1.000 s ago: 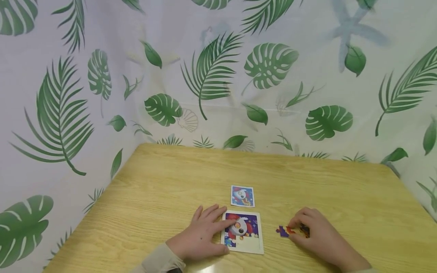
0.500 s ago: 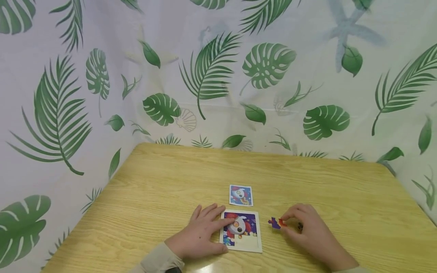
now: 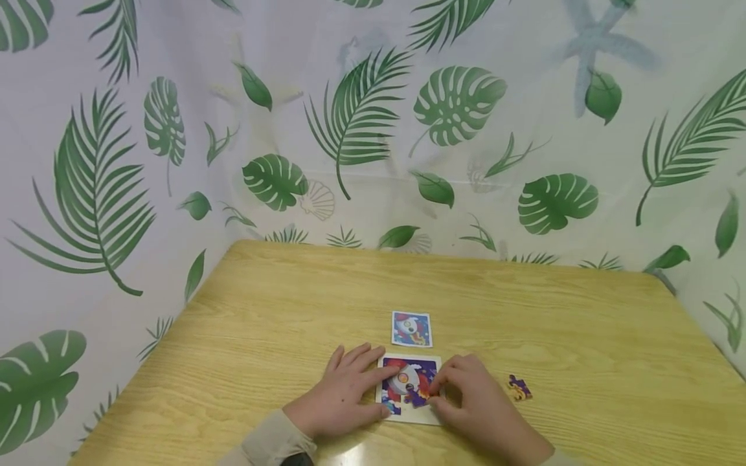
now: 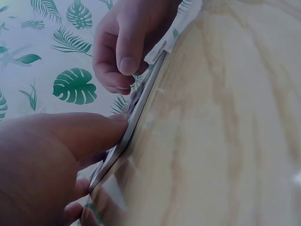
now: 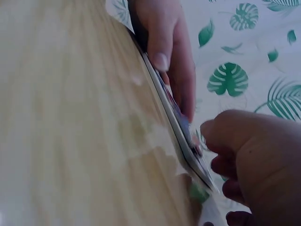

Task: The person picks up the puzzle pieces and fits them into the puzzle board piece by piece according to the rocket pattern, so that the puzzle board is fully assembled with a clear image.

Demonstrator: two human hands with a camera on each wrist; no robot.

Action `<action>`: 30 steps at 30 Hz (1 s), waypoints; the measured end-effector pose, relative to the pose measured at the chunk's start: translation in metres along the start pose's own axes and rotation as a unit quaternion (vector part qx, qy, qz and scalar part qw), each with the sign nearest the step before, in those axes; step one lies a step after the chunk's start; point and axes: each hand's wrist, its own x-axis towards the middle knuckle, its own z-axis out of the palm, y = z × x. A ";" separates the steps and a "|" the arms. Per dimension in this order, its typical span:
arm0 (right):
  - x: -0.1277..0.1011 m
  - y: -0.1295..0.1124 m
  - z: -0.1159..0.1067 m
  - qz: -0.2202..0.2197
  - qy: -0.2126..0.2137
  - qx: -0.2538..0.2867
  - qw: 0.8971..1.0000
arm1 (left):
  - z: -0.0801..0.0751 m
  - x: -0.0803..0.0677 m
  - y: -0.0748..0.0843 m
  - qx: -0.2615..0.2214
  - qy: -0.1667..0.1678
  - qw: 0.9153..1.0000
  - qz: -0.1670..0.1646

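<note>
A jigsaw board (image 3: 408, 418) with a white rim lies on the table, its picture a rocket on purple. My left hand (image 3: 344, 391) rests over its left side, fingers spread and straight, index fingertip on the picture. Over the lower right of the board, my right hand (image 3: 480, 404) pinches a purple and orange jigsaw piece (image 3: 419, 397) between thumb and fingers. The left wrist view has the board's edge (image 4: 143, 101) near the left thumb. In the right wrist view, the right hand (image 5: 268, 160) is beside the board (image 5: 164, 106), its fingertips partly hiding the piece.
A small picture card (image 3: 411, 329) with the same rocket lies just behind the board. One loose purple and yellow jigsaw piece (image 3: 519, 388) lies to the right of the right hand. A leaf-patterned cloth (image 3: 373, 149) hangs behind the wooden table (image 3: 280, 304).
My right hand has carried the pinched jigsaw piece left from the table to over the board, uncovering the other loose piece. The left hand has stayed on the board.
</note>
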 end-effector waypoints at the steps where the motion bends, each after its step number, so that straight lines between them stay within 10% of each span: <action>1: 0.000 -0.003 0.002 0.001 -0.005 -0.007 1.000 | 0.000 0.000 0.000 0.000 -0.001 1.000 0.000; 30: -0.001 -0.011 0.012 -0.039 -0.006 -0.058 0.998 | -0.003 0.000 0.003 -0.011 -0.005 1.000 0.002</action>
